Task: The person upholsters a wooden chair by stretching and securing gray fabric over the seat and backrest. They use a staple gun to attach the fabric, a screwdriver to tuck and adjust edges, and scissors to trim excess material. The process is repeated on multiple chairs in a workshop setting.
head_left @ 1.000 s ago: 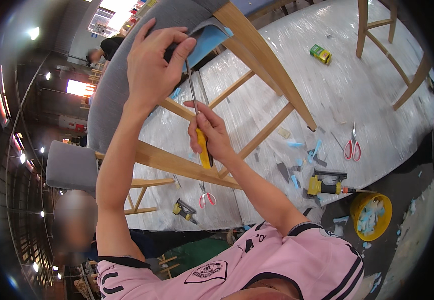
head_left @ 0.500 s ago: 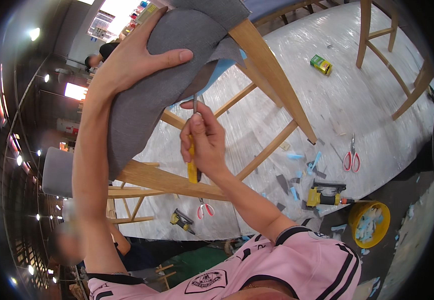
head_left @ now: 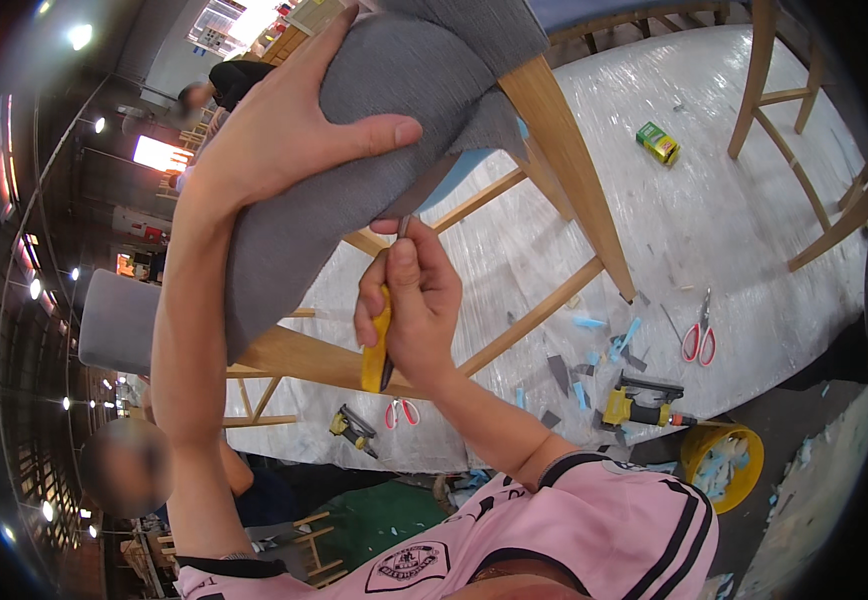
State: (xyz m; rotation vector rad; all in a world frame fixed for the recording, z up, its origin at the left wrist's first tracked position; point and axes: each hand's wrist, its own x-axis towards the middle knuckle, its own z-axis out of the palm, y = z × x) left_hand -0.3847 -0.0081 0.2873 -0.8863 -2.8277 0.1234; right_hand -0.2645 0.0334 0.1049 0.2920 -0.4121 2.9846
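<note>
A chair with grey upholstery (head_left: 404,70) and wooden legs (head_left: 574,170) is tipped over in front of me. My left hand (head_left: 284,130) lies on the grey fabric, thumb spread away from the stretched fingers. My right hand (head_left: 416,300) is closed around a screwdriver (head_left: 376,345) with a yellow and black handle, index finger along its metal shaft. The shaft points up at the fabric's lower edge; its tip is hidden. A loose flap of grey fabric hangs near a leg, with light blue material (head_left: 457,178) beneath it.
On the plastic-covered table lie a staple gun (head_left: 644,403), red-handled scissors (head_left: 699,340), a green-yellow box (head_left: 658,143) and fabric scraps. Another staple gun (head_left: 352,430) and scissors (head_left: 401,413) lie beyond the chair. A yellow bucket (head_left: 691,465) holds scraps. A person (head_left: 239,475) is at lower left.
The chair and my left hand sit slightly farther right in view. My right hand has shifted slightly down and right, the screwdriver handle leans more, and less of its shaft shows.
</note>
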